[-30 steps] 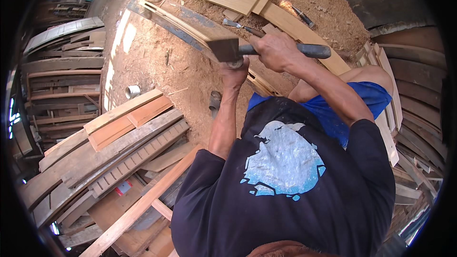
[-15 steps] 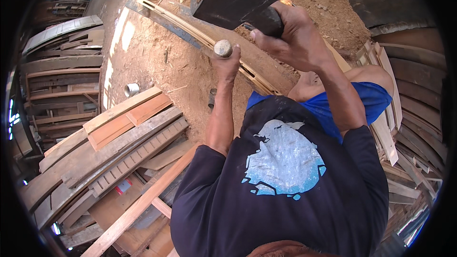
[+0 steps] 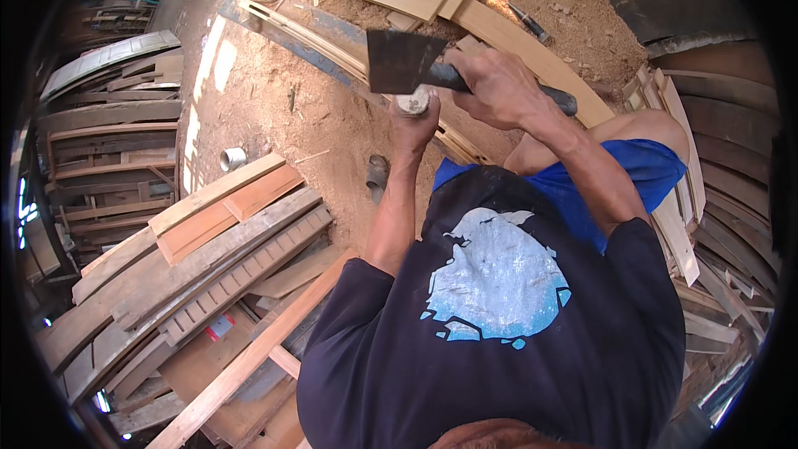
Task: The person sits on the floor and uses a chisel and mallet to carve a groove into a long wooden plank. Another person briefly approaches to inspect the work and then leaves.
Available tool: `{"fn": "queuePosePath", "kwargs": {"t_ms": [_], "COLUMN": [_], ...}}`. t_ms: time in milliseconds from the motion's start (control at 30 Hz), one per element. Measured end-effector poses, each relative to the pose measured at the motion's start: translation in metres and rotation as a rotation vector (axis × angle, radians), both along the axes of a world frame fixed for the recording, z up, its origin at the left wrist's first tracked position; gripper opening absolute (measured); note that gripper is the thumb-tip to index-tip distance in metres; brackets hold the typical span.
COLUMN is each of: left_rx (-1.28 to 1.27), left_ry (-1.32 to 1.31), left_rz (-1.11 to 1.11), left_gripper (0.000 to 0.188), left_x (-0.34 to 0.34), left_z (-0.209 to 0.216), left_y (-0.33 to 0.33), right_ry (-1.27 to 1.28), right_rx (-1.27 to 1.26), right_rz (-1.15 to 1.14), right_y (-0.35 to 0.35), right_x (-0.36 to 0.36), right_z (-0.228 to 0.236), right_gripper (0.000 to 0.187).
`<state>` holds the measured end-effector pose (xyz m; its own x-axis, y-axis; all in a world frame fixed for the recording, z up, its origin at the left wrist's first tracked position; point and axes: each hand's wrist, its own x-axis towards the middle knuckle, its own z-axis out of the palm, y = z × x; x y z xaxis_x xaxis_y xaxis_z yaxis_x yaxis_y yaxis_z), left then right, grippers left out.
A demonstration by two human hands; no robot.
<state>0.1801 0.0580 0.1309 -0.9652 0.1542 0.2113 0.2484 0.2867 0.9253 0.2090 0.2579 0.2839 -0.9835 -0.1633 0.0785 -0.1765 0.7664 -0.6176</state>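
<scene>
One grey plank (image 3: pixel 320 64) carries your wooden rail (image 3: pixel 307 40); slots look cut toward both ends, but what remains mid-rail is hidden. Over the plank, your right fingers (image 3: pixel 470 75) wrap the square-headed mallet (image 3: pixel 399 62); your left fingers (image 3: pixel 406 125) close around a round-topped tool handle (image 3: pixel 412 102).

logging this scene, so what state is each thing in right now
left grip, closed on round handle
round handle, end up; lower part hidden
right grip, closed on mallet
mallet, held; contact with round handle unclear
slotted wood, lying down
metal cylinder, on its side
planks, piled
shavings, loose, scattered
</scene>
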Motion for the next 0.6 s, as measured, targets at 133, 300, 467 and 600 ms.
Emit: {"fn": "queuePosePath", "kwargs": {"t_ms": [133, 300, 467, 600], "left_rx": [0.002, 0.065, -0.214, -0.073], "left_ry": [-0.046, 0.044, 0.118, 0.15], "left_rz": [-0.004, -0.031, -0.002, -0.022], "left_gripper": [0.023, 0.028, 0.02, 0.019], "left_x": [-0.003, -0.006, 0.012, 0.023], "left_z": [-0.002, -0.011, -0.001, -0.005], "left_y": [-0.005, 0.0, -0.012, -0.024], "right_ry": [0.204, 0.286, 0.01, 0.266], "right_rx": [-0.312, -0.17, 0.113, -0.347], "right_rz": [-0.033, 0.1, 0.011, 0.04], "right_y": [0.001, -0.002, 0.003, -0.005], "right_x": [-0.003, -0.006, -0.003, 0.003], "right_z": [0.042, -0.013, -0.016, 0.037], "right_gripper": [0.023, 0.025, 0.024, 0.026]}}
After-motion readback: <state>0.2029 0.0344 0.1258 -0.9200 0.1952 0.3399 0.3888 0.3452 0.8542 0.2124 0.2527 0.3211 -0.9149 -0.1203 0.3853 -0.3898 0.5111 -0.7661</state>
